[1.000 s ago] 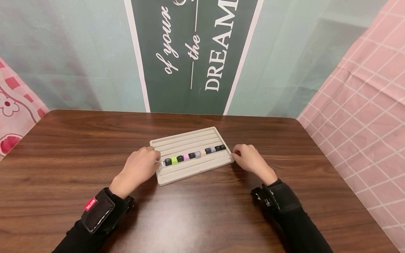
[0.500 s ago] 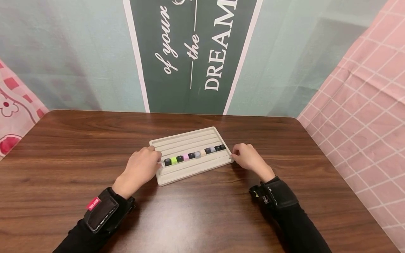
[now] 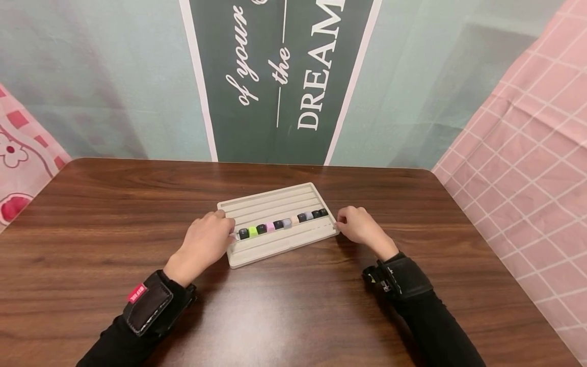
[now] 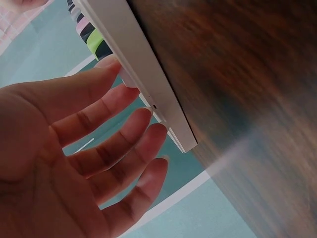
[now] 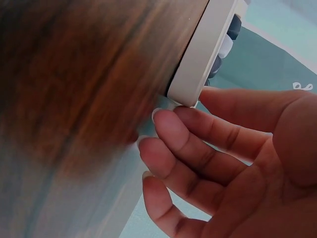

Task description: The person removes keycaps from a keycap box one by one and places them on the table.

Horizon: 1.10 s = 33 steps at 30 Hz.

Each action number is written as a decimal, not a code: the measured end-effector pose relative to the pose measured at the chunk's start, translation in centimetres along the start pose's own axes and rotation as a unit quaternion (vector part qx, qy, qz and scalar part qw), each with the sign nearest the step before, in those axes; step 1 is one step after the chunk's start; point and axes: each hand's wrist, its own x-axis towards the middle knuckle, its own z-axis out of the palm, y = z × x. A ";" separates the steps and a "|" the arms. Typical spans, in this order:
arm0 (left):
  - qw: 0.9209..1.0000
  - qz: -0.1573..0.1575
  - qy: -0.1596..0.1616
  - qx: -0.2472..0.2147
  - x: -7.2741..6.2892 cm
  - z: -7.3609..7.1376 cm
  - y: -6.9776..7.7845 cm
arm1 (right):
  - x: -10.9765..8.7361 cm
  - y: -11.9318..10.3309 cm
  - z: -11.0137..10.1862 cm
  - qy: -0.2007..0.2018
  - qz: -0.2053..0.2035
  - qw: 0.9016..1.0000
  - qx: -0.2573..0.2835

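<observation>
A cream ridged tray (image 3: 275, 244) lies at a slant on the table. Along one groove runs a row of keycaps: several black ones, a lime green keycap (image 3: 252, 231), a pink keycap (image 3: 270, 227), and grey and cream ones. My left hand (image 3: 206, 239) is at the tray's left side, where thumb and index finger pinch a pale keycap (image 4: 129, 78) at the row's end; its other fingers are loosely bent by the tray's edge. At the near right corner, my right hand (image 3: 362, 228) holds the tray between thumb and index finger, its remaining fingers curled below.
The brown wooden table (image 3: 275, 316) extends around the tray on all sides. Behind it hangs a green printed cloth (image 3: 266, 137) with white lettering. A pink checked cloth (image 3: 527, 153) borders the right side, and a patterned pink cloth (image 3: 18, 153) the left.
My left hand and wrist have shifted slightly right, so less of the pale keycap shows in the head view. The right hand, the tray and the row stay nearly the same.
</observation>
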 end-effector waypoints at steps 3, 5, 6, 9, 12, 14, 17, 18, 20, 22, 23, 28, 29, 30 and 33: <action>1.000 0.001 -0.001 0.002 0.1 0.0 0.0 | 0.0 0.0 0.0 -0.002 0.002 1.000 0.001; 1.000 0.001 -0.004 0.002 0.1 -0.1 -0.1 | 0.0 0.0 0.0 -0.003 0.001 1.000 0.003; 1.000 0.001 -0.005 0.002 0.2 -0.1 -0.1 | 0.0 0.0 0.0 -0.004 0.001 1.000 0.004; 1.000 0.003 -0.007 0.002 0.2 -0.1 -0.1 | -0.1 -0.1 0.1 -0.003 0.002 1.000 0.004; 1.000 0.005 -0.011 -0.001 0.2 -0.2 -0.1 | -0.1 -0.1 0.1 -0.005 0.009 1.000 0.003; 1.000 0.005 -0.012 -0.003 0.2 -0.2 -0.1 | -0.1 -0.1 0.1 -0.007 0.016 1.000 0.000; 1.000 0.003 -0.010 -0.005 0.2 -0.3 -0.1 | -0.1 -0.2 0.0 -0.006 0.025 1.000 -0.005; 1.000 0.001 -0.009 -0.006 0.2 -0.3 -0.1 | -0.1 -0.2 0.0 -0.005 0.027 1.000 -0.007; 1.000 -0.005 -0.006 -0.007 0.1 -0.4 0.0 | -0.1 -0.2 0.0 -0.005 0.029 1.000 -0.008; 1.000 -0.013 -0.004 -0.009 -0.1 -0.5 0.0 | -0.1 -0.2 0.0 -0.005 0.030 1.000 -0.007; 1.000 -0.018 -0.003 -0.009 -0.2 -0.6 0.1 | -0.1 -0.2 0.0 -0.006 0.031 0.999 -0.007; 0.999 -0.044 -0.004 -0.012 -1.0 -1.5 0.4 | -0.1 -0.1 0.0 -0.003 0.030 1.000 -0.006; 0.999 -0.049 -0.002 -0.012 -1.2 -1.6 0.4 | -0.1 -0.1 0.0 -0.003 0.031 1.000 -0.006; 0.999 -0.052 0.003 -0.012 -1.3 -1.8 0.5 | -0.1 -0.1 0.1 -0.004 0.030 1.000 -0.007; 0.998 -0.057 0.017 -0.009 -1.7 -2.1 0.8 | -0.1 0.0 0.1 -0.003 0.029 1.000 -0.007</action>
